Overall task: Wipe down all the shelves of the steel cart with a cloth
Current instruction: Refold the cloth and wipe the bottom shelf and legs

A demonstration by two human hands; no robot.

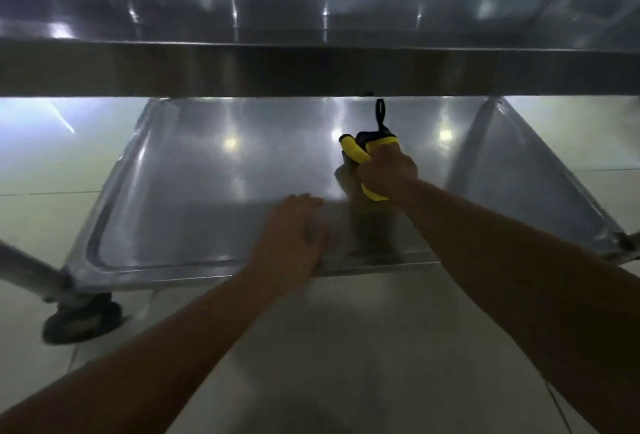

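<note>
The steel cart's lower shelf (194, 191) lies below me, a shiny tray with a raised rim. Over it runs the front edge of an upper shelf (311, 69) across the whole view. My right hand (386, 173) grips a bunched yellow and dark cloth (356, 151) above the right middle of the lower shelf; a dark loop sticks up from the bundle. My left hand (294, 229) lies flat with straight fingers on the near part of the lower shelf, beside its front rim.
A black caster wheel (81, 321) sits under the cart's near left corner, with a steel leg (27, 269) running off to the left. Another leg (474, 142) rises at the right back. Pale tiled floor (381, 347) surrounds the cart.
</note>
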